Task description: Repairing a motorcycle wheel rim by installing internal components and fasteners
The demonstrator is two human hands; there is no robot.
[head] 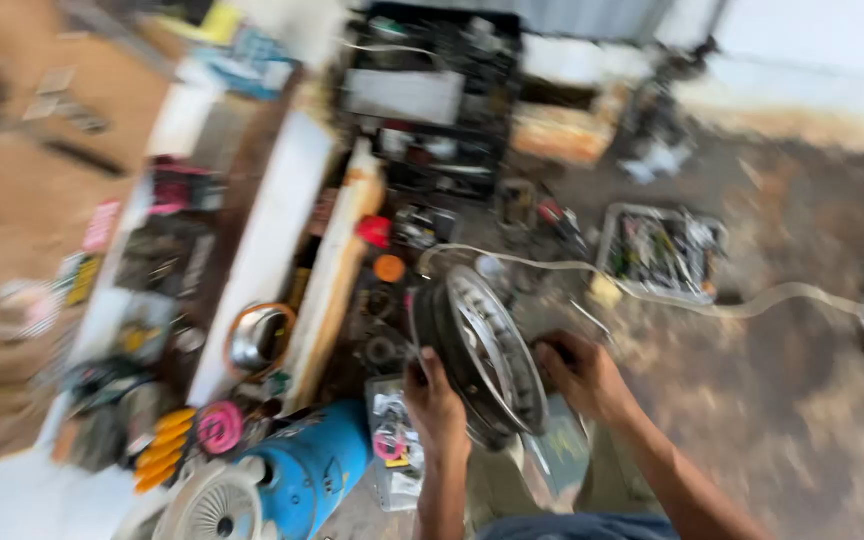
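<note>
- Both hands are clamping the wheel [479,350], a dark tyre on a silvery spoked rim, standing on edge on the floor just in front of the person's knees.
- Starting at the far left: a long white shelf board [267,250] is running away from the camera, with small parts and packets heaped along it, too smeared by motion blur to name.
- Down at the bottom left, a blue cylinder [307,475] with a white fan-like grille on its end is lying on its side, and a stack of orange-yellow pieces [162,450] is sitting just beside it.
- Moving in, the left hand [435,400] is closing its grip over the near edge of the tyre, fingers curling onto the rubber.
- Across the wheel, the right hand [582,375] is grasping the opposite edge, knuckles up, forearm stretching back towards the body.
- Behind the wheel, a pale hose [652,295] is snaking across the dirt floor towards the right edge of the picture.
- Further right, a shallow tray [662,250] of mixed tools is resting on the ground, well apart from the hands.
- On progress, my read is that the work is sitting at the handling stage: the tyre is looking seated on the rim, no tool is in either hand, and nothing is showing what has been fitted or removed.
</note>
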